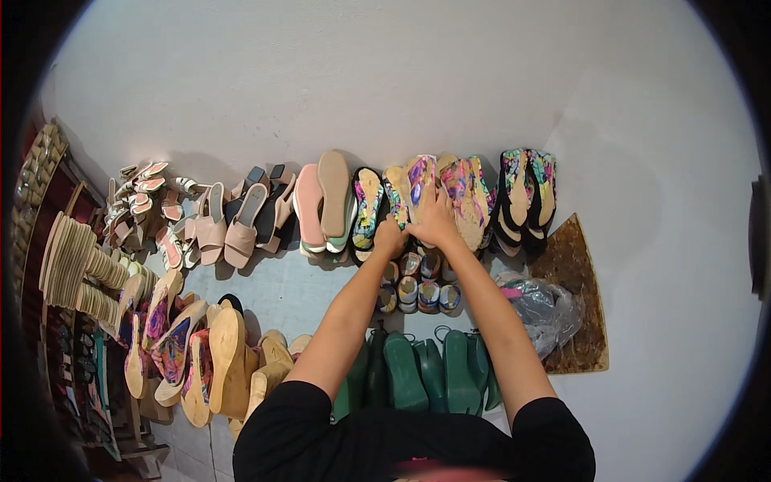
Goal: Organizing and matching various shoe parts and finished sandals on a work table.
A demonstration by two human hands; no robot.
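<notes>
We see both forearms extended forward and up from the lower edge, converging so that the hands meet. Sleeves are black and short; forearms bare. Left hand (391, 235): back of hand toward us, fingers curled closed, sitting just beside and slightly below the right. Right hand (434, 218): back of hand up, fingers stretched forward, thumb side touching the left hand. Elbows slightly bent, wrists nearly straight.
</notes>
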